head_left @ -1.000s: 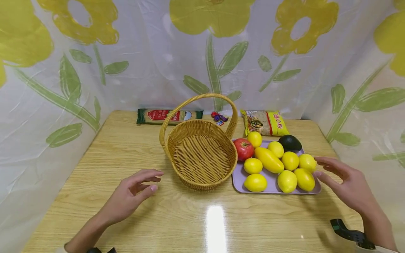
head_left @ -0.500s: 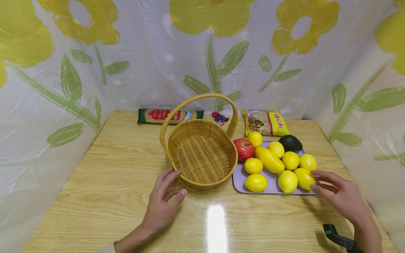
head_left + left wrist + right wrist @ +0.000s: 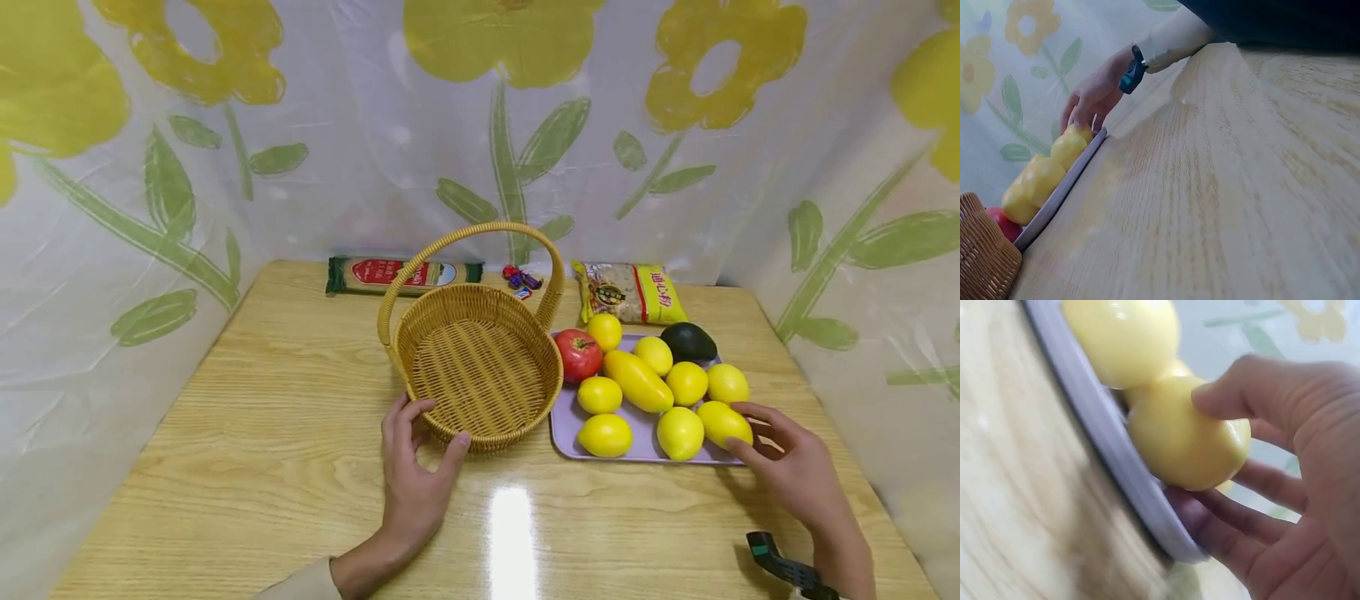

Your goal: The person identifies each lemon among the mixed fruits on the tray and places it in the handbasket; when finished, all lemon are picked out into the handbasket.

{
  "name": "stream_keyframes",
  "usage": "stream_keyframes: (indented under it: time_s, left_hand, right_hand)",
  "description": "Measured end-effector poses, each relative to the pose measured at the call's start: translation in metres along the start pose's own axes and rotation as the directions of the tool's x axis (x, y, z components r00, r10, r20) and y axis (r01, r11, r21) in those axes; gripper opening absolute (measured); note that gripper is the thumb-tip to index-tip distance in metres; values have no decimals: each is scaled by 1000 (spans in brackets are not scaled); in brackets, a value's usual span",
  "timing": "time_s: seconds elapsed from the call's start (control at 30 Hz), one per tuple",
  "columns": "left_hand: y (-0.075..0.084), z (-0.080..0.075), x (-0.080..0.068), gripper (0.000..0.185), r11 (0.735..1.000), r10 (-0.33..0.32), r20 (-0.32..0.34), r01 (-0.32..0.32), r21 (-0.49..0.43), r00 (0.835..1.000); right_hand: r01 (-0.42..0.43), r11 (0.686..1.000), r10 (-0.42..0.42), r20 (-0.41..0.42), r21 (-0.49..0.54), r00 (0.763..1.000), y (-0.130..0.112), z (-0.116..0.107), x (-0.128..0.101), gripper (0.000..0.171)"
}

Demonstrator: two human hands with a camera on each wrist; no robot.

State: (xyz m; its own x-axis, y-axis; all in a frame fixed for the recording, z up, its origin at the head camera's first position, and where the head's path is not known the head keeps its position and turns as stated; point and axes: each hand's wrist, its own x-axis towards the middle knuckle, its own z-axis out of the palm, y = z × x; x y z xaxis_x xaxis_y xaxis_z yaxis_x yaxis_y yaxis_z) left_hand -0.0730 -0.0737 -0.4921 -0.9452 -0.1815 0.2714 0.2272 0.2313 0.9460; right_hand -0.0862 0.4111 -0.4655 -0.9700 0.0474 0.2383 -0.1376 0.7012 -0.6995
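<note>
My left hand [image 3: 420, 483] rests against the near left side of a woven basket [image 3: 480, 375]. Its fingertips lie over the rim and the thumb touches the front edge; no grip on it shows. The basket has a tall arched handle and holds nothing. At the right, a lemon [image 3: 724, 425] on the corner of a purple tray [image 3: 645, 454] is pinched by my right hand [image 3: 795, 467]. In the right wrist view, the thumb presses on top of that lemon [image 3: 1179, 437] and the fingers curve around its far side. The left wrist view does not show the left hand.
Several lemons, a yellow mango [image 3: 637, 382], a red pomegranate [image 3: 577, 354] and an avocado [image 3: 688, 342] share the tray. Behind stand a noodle packet [image 3: 367, 275], small wrapped candies [image 3: 521, 279] and a pasta bag [image 3: 630, 292]. A flowered curtain [image 3: 337, 167] encloses the table [image 3: 262, 400].
My left hand has moved right and forward to the basket's rim. My right hand has moved left and down from beside the tray to the corner lemon, its fingers now around it.
</note>
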Motion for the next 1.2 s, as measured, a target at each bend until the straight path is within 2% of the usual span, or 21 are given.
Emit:
stream_keyframes:
  time_s: [0.1,0.13,0.17,0.2,0.23,0.27,0.33,0.37,0.4,0.43,0.47,0.53,0.57,0.67,0.7,0.77,0.83,0.9,1.0,1.1,1.2]
  left_hand:
    - [0,1,0,63,999,-6,-3,6,-32,1000]
    - [0,1,-1,63,999,-7,3,8,-49,1000]
    - [0,2,-1,63,998,-8,8,9,-61,1000]
    - [0,2,-1,63,997,-9,14,10,-73,1000]
    - [0,2,-1,63,996,-9,19,10,-83,1000]
    - [-1,2,-1,63,996,-7,23,9,-90,1000]
    - [-1,3,-1,63,995,-3,32,6,-99,999]
    - [-1,3,-2,63,995,-2,32,5,-98,999]
    - [-2,3,-2,62,995,0,32,3,-97,999]
    - [-2,3,-2,62,995,2,32,1,-97,999]
    - [-2,3,-2,62,996,3,29,-1,-94,1000]
    - [-2,3,-2,62,996,5,21,-3,-93,1000]
    - [-2,3,-2,62,995,6,17,-5,-95,1000]
    - [-2,3,-1,63,995,14,10,-13,-103,1000]
    - [-2,3,-1,64,994,17,9,-16,-108,1000]
    - [-2,3,-1,64,994,21,9,-20,-111,1000]
    - [-2,4,-1,64,994,22,11,-20,-105,1000]
    - [-2,4,-1,63,995,19,8,-18,-98,1000]
    - [-2,2,-2,63,996,12,3,-12,-89,1000]
    - [-2,2,-2,62,996,17,-2,-17,-90,1000]
    - [-2,3,0,62,995,24,0,-24,-97,1000]
  right_hand:
    - [-27,988,27,5,150,1000,1,-4,-3,45]
    - [-20,970,18,7,243,1000,1,-6,-4,45]
    - [-1,931,-3,11,364,1000,1,-8,-5,44]
    - [25,865,-38,15,501,999,0,-9,-5,45]
    - [44,775,-73,20,630,997,0,-10,-5,46]
    - [56,666,-111,25,743,993,0,-10,-4,48]
    - [64,474,-204,38,878,978,-2,-10,-2,53]
    - [58,405,-246,48,913,968,-4,-9,0,54]
    - [53,381,-276,59,923,959,-7,-7,2,54]
    - [48,376,-300,73,925,951,-10,-5,4,54]
    - [44,395,-316,91,918,944,-15,-3,6,54]
    - [41,462,-342,135,886,930,-28,1,13,52]
    - [45,521,-338,158,853,928,-36,4,17,52]
    - [83,664,-352,213,743,911,-64,12,32,50]
    - [97,703,-362,237,704,902,-74,16,39,50]
    - [119,753,-385,286,647,878,-92,24,51,49]
    - [137,776,-417,338,616,844,-110,36,62,50]
    - [127,769,-448,386,627,806,-125,51,73,50]
    - [108,768,-471,442,632,763,-143,77,85,49]
    - [123,798,-475,491,590,730,-156,98,92,47]
    - [191,827,-494,520,529,697,-169,113,93,46]
